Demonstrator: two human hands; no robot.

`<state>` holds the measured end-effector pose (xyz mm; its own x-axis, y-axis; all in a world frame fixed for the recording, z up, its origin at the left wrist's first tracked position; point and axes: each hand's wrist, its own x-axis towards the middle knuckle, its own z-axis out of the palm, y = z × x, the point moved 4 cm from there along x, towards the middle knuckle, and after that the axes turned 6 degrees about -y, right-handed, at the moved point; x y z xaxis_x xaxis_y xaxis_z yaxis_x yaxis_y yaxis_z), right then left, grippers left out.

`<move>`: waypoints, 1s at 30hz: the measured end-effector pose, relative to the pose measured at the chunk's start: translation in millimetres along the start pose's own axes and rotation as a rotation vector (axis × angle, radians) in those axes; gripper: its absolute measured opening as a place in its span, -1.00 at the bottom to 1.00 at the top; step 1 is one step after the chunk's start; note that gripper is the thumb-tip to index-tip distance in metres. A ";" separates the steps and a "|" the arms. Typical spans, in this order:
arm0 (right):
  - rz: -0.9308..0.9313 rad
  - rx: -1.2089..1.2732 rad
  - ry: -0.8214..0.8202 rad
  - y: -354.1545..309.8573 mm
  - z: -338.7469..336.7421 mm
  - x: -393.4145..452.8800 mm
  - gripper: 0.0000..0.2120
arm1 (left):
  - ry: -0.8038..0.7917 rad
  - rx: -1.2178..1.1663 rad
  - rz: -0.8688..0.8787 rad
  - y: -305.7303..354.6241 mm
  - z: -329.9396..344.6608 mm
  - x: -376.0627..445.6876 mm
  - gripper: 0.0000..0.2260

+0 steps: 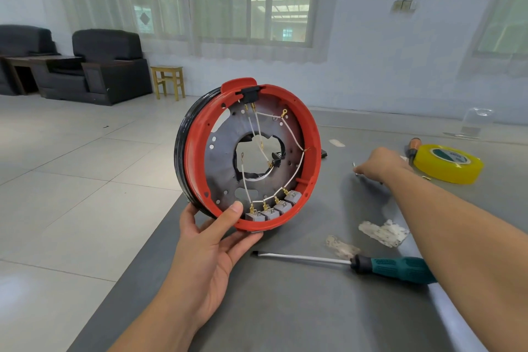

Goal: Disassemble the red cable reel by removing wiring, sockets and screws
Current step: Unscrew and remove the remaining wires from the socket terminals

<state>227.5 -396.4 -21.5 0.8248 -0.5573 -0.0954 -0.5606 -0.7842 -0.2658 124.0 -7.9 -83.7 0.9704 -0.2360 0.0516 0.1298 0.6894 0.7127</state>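
Left hand [211, 240] grips the upright red cable reel [248, 154] at its rim; right hand [380, 164] pinches a small screw [354, 165].

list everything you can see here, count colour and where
reel: 1, red and black, held upright at table's left edge
sockets: 4, grey, inside reel's lower rim
wires: several, white, inside reel
screwdriver: 1, teal handle, lying on table near front
tape: 1, yellow, table's far right
table: 1, grey
stool: 1, yellow, on floor behind
armchairs: 2, black, far left
left hand: holds reel's bottom
right hand: fingers pinch a small metal part above table
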 end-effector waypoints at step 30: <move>-0.151 -0.339 -0.147 13.1 32.0 18.5 -0.32 | -0.010 0.016 0.008 -0.1 0.1 -0.4 -0.33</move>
<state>237.8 -408.3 -57.5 0.8878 -0.4032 -0.2219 -0.4043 -0.9136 0.0421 123.6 -7.9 -83.8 0.9693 -0.2374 0.0644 0.1184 0.6799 0.7236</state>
